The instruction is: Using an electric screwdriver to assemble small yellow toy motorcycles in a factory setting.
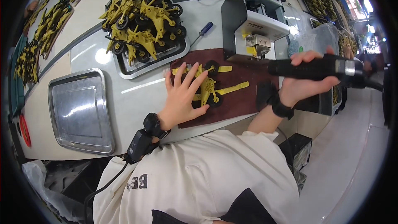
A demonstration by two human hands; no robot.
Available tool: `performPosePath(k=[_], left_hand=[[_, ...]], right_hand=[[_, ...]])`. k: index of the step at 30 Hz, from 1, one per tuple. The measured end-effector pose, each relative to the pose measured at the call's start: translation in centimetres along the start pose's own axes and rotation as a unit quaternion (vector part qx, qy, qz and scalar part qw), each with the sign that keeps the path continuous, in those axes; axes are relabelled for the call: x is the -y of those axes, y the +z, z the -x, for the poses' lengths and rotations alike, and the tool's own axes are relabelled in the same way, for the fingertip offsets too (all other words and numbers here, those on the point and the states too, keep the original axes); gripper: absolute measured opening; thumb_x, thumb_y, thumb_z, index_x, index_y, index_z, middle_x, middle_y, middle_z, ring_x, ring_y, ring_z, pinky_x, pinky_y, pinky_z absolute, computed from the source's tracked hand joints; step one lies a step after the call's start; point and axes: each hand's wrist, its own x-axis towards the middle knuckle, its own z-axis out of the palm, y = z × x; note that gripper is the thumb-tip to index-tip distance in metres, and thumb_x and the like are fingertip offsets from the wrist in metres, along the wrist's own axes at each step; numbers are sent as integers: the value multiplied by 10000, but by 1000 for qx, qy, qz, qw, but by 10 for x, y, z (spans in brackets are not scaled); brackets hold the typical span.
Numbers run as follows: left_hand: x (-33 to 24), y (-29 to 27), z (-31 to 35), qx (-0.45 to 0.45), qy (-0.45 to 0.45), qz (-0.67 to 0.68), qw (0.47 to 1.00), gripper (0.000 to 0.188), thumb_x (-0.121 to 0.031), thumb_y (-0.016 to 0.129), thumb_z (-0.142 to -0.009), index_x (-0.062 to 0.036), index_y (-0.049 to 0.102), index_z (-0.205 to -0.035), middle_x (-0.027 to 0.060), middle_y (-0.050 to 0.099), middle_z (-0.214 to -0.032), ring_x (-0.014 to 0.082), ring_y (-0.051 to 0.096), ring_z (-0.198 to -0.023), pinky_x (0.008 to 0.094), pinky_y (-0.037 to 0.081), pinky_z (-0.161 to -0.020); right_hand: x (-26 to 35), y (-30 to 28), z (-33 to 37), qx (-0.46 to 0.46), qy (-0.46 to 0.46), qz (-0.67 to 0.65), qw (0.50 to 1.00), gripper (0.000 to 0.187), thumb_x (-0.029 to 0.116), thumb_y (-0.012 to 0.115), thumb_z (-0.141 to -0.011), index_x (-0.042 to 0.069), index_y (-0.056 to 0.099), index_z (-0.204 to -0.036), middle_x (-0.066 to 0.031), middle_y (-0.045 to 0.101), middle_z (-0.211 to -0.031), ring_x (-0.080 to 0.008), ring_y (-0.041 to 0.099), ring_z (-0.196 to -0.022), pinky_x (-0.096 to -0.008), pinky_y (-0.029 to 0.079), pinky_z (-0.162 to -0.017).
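My left hand (178, 101) lies with fingers spread over a yellow plastic toy frame with black wheels (207, 87), pressing it to a dark red mat (242, 106). Strips of yellow tape (236, 87) run across the mat beside the frame. To the right, my right hand (304, 87) is wrapped round a black corded electric screwdriver (309, 68). It is held sideways above the mat's right end, apart from the frame, with its front end toward the left. The tip of the screwdriver cannot be made out.
A metal tray (134, 75) bears a heap of yellow frames (143, 21); another tray (81, 112) lies left. Behind the mat are a blue-handled screwdriver (205, 29) and a grey boxy machine (265, 27). More yellow parts (54, 21) line the far left. A plastic bag (325, 37) stands right.
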Motion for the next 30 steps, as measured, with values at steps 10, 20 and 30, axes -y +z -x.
performPosePath(k=[10,20,30], left_hand=[[14,-3,-5,23,32,19,999,853,-391,710,-599,-141,401,-1354,125,359,-1399,360,221,-1343,586,65,-1056],[21,-6,-3,21,55,28,998,873,-505,709,-636,-151,383,-1365,136,346,-1403,367,236,-1333,592,71,-1053],[21,-3,-3,24,53,36,998,884,-468,733,-608,-168,385,-1363,126,350,-1401,361,241,-1332,603,85,-1047]], right_hand=[[-24,28,-17,71,-36,48,996,731,602,496,-837,-43,410,-1170,-92,510,-635,-168,512,-486,-280,437,-465],[0,24,82,165,25,-112,979,908,746,436,-764,-6,327,-1262,-118,525,-664,-206,483,-428,-335,398,-403],[9,19,15,-3,-80,48,996,930,807,403,-725,4,369,-1193,-110,539,-638,-189,474,-422,-296,420,-407]])
